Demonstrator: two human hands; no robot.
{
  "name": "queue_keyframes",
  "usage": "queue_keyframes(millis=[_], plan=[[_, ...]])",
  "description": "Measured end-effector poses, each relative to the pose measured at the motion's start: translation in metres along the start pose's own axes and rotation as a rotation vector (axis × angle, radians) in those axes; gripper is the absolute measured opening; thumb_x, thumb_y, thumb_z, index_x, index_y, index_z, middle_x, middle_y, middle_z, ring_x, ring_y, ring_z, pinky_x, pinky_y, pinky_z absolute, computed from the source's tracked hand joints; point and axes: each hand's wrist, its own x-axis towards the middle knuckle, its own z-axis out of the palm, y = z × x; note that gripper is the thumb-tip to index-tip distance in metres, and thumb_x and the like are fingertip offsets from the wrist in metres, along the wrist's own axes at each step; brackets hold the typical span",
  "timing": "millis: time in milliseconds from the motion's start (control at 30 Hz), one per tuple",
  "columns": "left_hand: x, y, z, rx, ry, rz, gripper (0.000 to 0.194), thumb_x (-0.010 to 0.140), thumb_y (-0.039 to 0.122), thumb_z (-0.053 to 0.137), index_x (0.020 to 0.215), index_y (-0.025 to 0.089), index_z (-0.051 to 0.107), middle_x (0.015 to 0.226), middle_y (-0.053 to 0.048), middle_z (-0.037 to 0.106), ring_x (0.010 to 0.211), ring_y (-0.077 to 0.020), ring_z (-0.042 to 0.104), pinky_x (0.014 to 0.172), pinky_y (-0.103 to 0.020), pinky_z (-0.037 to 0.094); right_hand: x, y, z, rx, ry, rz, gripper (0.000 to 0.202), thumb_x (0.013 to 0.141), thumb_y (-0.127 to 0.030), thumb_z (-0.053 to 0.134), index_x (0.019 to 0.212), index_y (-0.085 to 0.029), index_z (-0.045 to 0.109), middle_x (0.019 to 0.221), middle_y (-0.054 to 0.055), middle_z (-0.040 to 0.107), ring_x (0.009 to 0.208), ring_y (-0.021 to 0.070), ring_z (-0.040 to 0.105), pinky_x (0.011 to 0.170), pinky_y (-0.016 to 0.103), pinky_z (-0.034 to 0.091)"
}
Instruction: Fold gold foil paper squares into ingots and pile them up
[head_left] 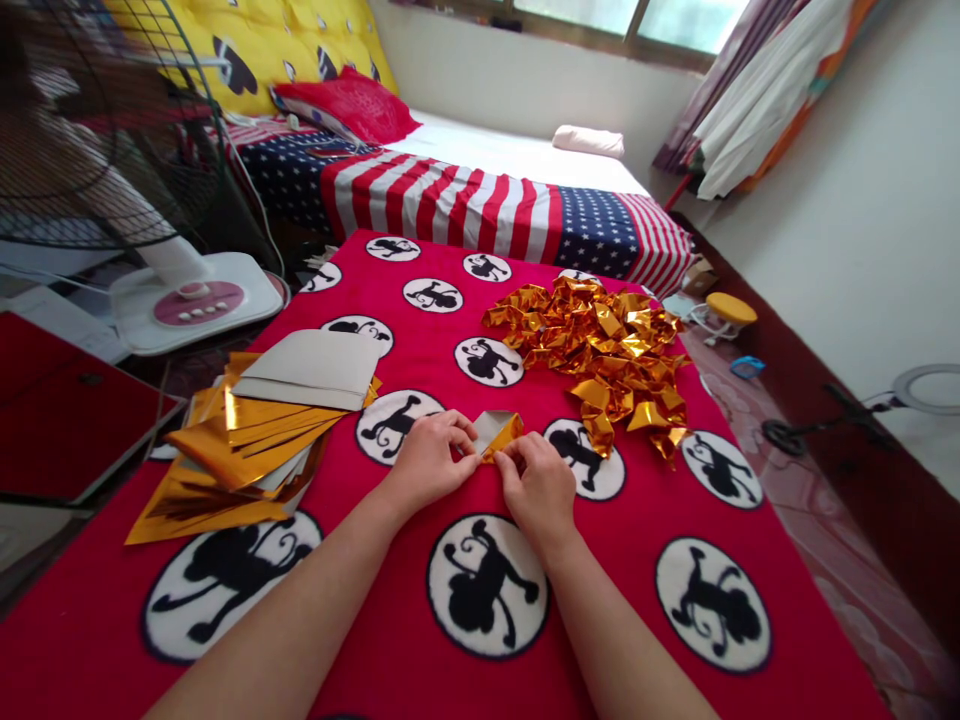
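Between my two hands is a small sheet of gold foil paper (496,430), partly folded, its grey-white back showing on the left and gold on the right. My left hand (437,452) pinches its left lower edge with thumb and fingertips. On the other side, my right hand (537,484) grips the right lower corner between thumb and fingers. Left of my hands lies a fanned stack of flat gold foil sheets (259,440), with pale backs showing on some. A heap of folded gold foil pieces (600,345) spreads beyond my right hand.
The red cloth (360,620) with monkey prints covers the table. An electric fan (191,290) stands close to its left edge. Behind is a bed (480,205) with a flag-patterned cover and a red pillow (352,105). A yellow stool (731,308) sits on the floor at right.
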Motion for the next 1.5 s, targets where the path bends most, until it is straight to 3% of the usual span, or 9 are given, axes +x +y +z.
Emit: queue_keyframes(millis=[867,1067,1200,1500], plan=[[0.003,0.014,0.002,0.228,-0.034,-0.092,0.016,0.071,0.02,0.063,0.056,0.018,0.059,0.085,-0.002,0.063,0.079,-0.0169,0.058,0.074,-0.032,0.043,0.003,-0.008,0.002,-0.164,-0.018,0.045,0.015,0.084,-0.026,0.059,0.071,-0.02,0.053,0.078,0.001,0.06,0.076,0.0163,0.053,0.062,0.028,0.029],[0.002,0.015,0.002,0.237,-0.049,-0.095,0.004,0.072,0.023,0.066,0.074,0.02,0.064,0.084,-0.001,0.062,0.082,-0.019,0.058,0.076,-0.034,0.041,0.004,-0.008,0.002,-0.148,-0.025,0.065,0.015,0.083,-0.025,0.059,0.07,-0.02,0.054,0.078,0.001,0.06,0.074,0.0157,0.053,0.061,0.028,0.029],[0.002,0.011,0.001,0.199,-0.065,-0.077,0.017,0.076,0.024,0.066,0.09,0.028,0.073,0.09,-0.001,0.063,0.087,-0.0196,0.058,0.079,-0.034,0.041,0.004,-0.008,0.002,-0.146,-0.032,0.073,0.015,0.083,-0.026,0.059,0.07,-0.02,0.054,0.078,0.001,0.06,0.075,0.0162,0.054,0.061,0.028,0.029],[0.002,0.008,0.001,0.197,-0.093,-0.076,0.022,0.078,0.026,0.066,0.095,0.035,0.076,0.092,-0.001,0.063,0.09,-0.0195,0.058,0.081,-0.034,0.042,0.003,-0.005,0.0,0.022,-0.056,0.149,0.008,0.08,-0.017,0.059,0.084,-0.021,0.054,0.08,-0.001,0.061,0.077,0.0168,0.055,0.063,0.027,0.032]])
